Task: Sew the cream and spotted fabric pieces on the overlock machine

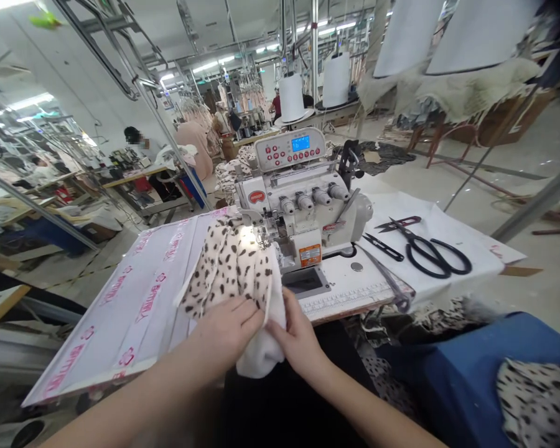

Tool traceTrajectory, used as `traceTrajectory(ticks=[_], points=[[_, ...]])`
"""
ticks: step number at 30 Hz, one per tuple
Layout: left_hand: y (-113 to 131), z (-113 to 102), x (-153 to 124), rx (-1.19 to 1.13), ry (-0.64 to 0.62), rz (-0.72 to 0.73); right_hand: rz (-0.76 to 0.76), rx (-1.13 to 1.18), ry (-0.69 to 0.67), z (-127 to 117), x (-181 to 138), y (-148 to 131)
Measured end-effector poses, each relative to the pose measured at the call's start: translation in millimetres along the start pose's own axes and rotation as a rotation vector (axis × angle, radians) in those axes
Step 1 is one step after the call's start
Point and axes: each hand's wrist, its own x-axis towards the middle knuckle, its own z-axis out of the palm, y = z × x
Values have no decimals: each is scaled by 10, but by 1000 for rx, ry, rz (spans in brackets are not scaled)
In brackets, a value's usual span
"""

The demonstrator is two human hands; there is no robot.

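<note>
Working at a sewing bench (pixel 135 171) in the upper left, a co-worker (pixel 152 149) sits beyond a white board (pixel 135 298) printed with pink lettering, which spreads across the lower left and butts against the overlock machine (pixel 303 199). At lower centre, the left hand (pixel 224 330) lies palm down on a leopard-spotted fleece garment (pixel 228 267), fingers stretched toward the right hand; whether they actually close on the cloth cannot be told. The right hand (pixel 294 339) pinches the garment's white fleece edge (pixel 261 354) between thumb and fingers, just beside the left. The garment sits bunched on the board's right end, its far part touching the machine's presser foot (pixel 264 233). Right of the machine, black-handled scissors (pixel 432 255) and a smaller black tool (pixel 385 247) lie on a white paper sheet (pixel 448 224). At lower right, more spotted cloth (pixel 536 404) rests on a dark blue cloth (pixel 448 379).
</note>
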Motion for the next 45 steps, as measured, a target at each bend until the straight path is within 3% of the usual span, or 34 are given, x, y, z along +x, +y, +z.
traceTrajectory(ticks=[2, 5, 8, 11, 14, 18, 21, 23, 28, 32, 45], points=[[59, -52, 4, 21, 8, -65, -116, -104, 113, -78, 20, -20], [179, -172, 89, 57, 33, -131, -175, -176, 55, -135, 87, -89], [330, -175, 195, 77, 29, -141, -78, -17, -73, -140, 157, -163], [467, -38, 230, 93, 17, -125, 76, 226, -121, -146, 208, -181], [485, 47, 202, 4, 31, -155, 170, 247, -147, -166, 240, -161], [177, -13, 225, -405, 23, -373, 193, 183, -210, -191, 255, -212], [-193, 18, 296, -381, 198, -588, 251, 303, -252, -212, 263, -317], [-384, 96, 330, -354, 202, -654, 319, 409, -278, -228, 265, -361], [-517, 216, 334, -365, 104, -599, 443, 606, -275, -254, 241, -304], [-551, 210, 344, -350, 73, -542, 451, 611, -249, -275, 277, -259], [-1040, 341, 447, -351, 13, -509, 153, 109, -167, -280, 616, -258]])
